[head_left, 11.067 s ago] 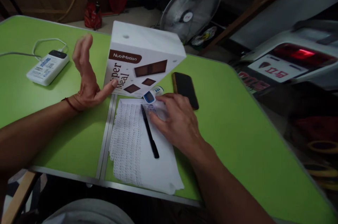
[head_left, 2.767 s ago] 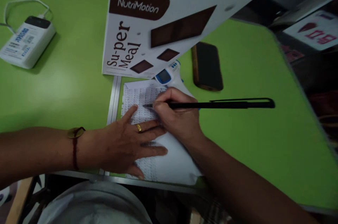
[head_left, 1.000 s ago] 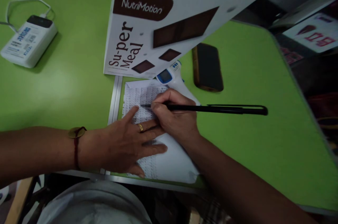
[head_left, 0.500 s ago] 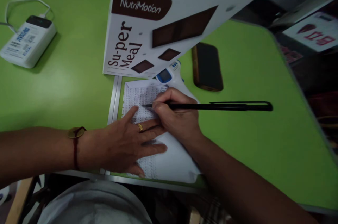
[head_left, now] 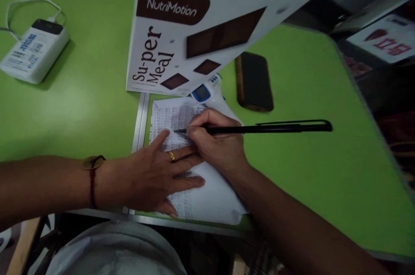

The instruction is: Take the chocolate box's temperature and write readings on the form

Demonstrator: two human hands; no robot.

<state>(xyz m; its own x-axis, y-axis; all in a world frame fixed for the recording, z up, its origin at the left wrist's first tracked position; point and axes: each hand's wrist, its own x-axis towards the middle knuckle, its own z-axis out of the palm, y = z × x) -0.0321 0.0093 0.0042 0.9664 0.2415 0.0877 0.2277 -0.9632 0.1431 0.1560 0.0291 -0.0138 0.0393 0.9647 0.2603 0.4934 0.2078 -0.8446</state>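
Note:
My right hand [head_left: 218, 139] grips a long black pen [head_left: 269, 128], its tip on a sheet of paper [head_left: 214, 197] partly covered in rows of dense handwriting. My left hand [head_left: 162, 175] lies flat on the same sheet with the fingers spread, holding nothing; its fingertips reach the side of my right hand. A gold ring is on one finger and a dark red cord with a round disc circles the wrist. Just beyond my right hand lies a white and blue device with a small screen [head_left: 201, 92], partly hidden by the hand and a box.
A large white NutriMotion box [head_left: 175, 46] stands past the paper. Right of it lies a dark phone [head_left: 254, 81] in a brown case. At the far left sits a white device [head_left: 35, 52] with a cable. A metal seam [head_left: 139, 123] crosses the green table [head_left: 324, 171].
The upper end of the pen has tilted slightly away from me. My left hand stays in place on the paper.

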